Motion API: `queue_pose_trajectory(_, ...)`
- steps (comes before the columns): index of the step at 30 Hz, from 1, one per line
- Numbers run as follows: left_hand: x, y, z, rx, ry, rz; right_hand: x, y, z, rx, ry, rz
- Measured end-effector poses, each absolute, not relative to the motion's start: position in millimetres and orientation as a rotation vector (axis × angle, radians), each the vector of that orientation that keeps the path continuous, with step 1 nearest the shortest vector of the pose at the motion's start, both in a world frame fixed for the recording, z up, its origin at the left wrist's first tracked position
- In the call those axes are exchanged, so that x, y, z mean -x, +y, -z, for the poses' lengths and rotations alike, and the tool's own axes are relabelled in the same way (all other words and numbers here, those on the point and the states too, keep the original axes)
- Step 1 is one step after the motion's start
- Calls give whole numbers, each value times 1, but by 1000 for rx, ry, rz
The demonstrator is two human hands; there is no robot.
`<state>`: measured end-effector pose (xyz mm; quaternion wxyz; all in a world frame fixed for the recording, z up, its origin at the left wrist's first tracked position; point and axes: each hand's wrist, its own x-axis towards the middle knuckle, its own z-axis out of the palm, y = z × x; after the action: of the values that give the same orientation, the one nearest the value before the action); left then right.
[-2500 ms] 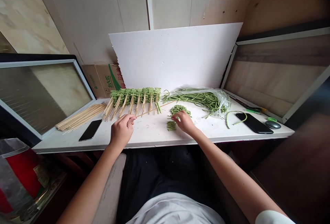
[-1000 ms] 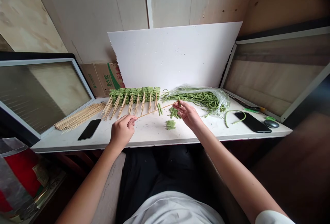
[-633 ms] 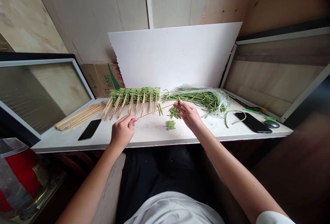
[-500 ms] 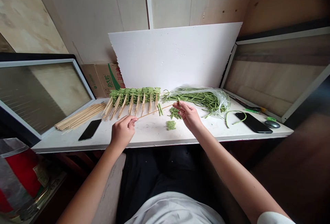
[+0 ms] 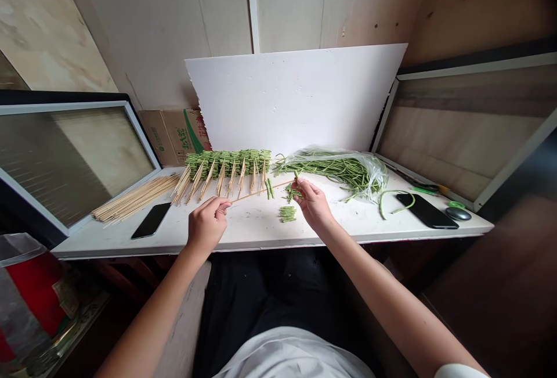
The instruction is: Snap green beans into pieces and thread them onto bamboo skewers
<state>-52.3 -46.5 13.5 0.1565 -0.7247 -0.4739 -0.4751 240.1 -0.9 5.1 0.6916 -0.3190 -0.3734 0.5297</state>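
My left hand is closed around one end of a thin skewer, presumably to steady it while the far tip stays free for my other hand. My right hand pinches a short bean piece at that tip; I cannot tell whether the tip has gone in. Further down the stick sit cut bean segments, crosswise, apart from both hands.

Just below my right fingers lie a loose heap of pieces and a neat row of pieces, likely kept there for a short reach. Beyond, the loaded skewers are stacked with bare ends towards me, probably for easy lifting. Bare sticks lie on my left side of the tabletop, long beans in a clear bag on my right.
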Motion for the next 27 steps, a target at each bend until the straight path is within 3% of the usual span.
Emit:
queue_pose_trajectory(16,52,-37,18,2125,-1371,1358,-203,-20,11,765,-886,-1124)
queue_pose_trajectory(27,46,-40,6,2165,-1432,1375,-216,-22,0,782,-1077,-1146)
